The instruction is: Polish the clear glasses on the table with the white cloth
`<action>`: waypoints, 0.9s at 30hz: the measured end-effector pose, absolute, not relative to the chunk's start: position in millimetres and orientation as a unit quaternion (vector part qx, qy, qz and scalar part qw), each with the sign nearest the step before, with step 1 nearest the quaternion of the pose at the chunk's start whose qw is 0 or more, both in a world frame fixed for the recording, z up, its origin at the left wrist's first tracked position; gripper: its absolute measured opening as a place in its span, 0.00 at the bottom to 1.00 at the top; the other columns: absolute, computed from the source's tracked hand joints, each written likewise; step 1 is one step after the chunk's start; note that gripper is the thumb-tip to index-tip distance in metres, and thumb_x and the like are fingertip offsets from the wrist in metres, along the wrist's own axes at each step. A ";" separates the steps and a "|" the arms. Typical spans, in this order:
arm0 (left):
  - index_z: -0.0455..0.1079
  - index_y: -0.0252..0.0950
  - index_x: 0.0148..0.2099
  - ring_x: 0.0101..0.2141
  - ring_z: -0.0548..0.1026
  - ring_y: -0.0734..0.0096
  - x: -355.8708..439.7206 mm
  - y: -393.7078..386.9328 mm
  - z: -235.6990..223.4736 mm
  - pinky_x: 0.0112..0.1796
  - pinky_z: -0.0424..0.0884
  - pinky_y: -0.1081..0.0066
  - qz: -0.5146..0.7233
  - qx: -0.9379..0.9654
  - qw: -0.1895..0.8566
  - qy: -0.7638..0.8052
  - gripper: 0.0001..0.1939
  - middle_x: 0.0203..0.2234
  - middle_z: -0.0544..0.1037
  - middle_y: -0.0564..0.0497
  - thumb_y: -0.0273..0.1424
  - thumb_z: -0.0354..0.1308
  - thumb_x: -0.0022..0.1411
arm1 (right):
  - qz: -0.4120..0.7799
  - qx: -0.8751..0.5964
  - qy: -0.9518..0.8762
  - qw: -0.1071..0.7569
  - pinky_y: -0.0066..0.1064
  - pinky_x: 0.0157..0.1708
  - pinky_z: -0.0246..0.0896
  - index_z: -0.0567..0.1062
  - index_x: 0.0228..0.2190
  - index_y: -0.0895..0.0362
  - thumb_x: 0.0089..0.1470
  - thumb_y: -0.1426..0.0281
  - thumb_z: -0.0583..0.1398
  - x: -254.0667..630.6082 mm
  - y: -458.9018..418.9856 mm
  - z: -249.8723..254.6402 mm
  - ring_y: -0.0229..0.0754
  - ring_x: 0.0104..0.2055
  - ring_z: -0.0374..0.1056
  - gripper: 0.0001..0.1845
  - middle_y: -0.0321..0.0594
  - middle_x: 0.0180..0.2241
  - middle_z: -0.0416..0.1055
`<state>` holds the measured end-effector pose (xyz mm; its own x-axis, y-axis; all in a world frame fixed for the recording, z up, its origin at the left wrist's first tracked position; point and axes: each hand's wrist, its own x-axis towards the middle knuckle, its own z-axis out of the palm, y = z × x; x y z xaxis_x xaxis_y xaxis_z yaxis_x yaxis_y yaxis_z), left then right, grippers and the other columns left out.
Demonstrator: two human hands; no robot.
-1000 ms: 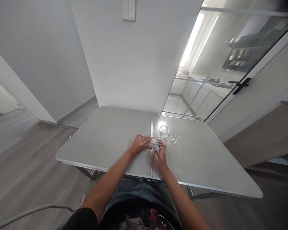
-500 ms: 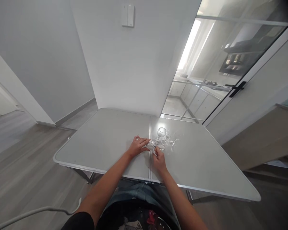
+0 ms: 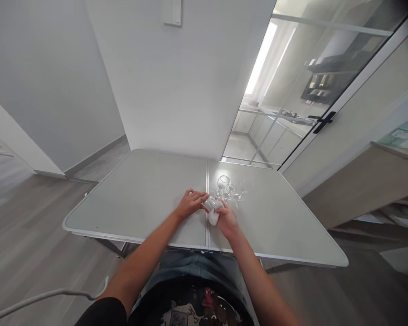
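My left hand (image 3: pixel 189 204) and my right hand (image 3: pixel 227 221) meet over the middle seam of a grey folding table (image 3: pixel 143 203). Between them lies a clear glass (image 3: pixel 208 202) on its side. The left hand's fingers curl around it. A small white cloth (image 3: pixel 213 218) is gripped in my right hand and pressed against the glass. Just beyond the hands several clear stemmed glasses (image 3: pixel 228 188) stand upright in a tight group, catching bright light.
The table stands against a white wall (image 3: pixel 177 90). A glass door with a black handle (image 3: pixel 323 121) is to the right. A wooden counter (image 3: pixel 367 181) sits at far right. A grey cable (image 3: pixel 47 296) hangs at lower left over wood flooring.
The view has shifted a little, so the table sits lower and further left. The white cloth now shows more below the glass in my right hand. Both hands stay together on the glass.
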<state>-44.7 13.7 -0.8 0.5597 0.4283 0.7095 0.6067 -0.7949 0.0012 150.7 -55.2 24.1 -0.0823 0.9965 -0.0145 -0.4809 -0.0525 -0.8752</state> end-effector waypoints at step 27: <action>0.66 0.37 0.62 0.44 0.78 0.60 -39.4 11.5 1.6 0.47 0.60 0.60 -0.378 -0.856 0.111 -0.334 0.28 0.49 0.79 0.39 0.49 0.50 0.69 | 0.686 -0.321 -0.393 0.522 0.38 0.39 0.65 0.65 0.34 0.51 0.46 0.75 0.62 160.8 -60.6 72.4 0.44 0.41 0.65 0.13 0.36 0.39 0.66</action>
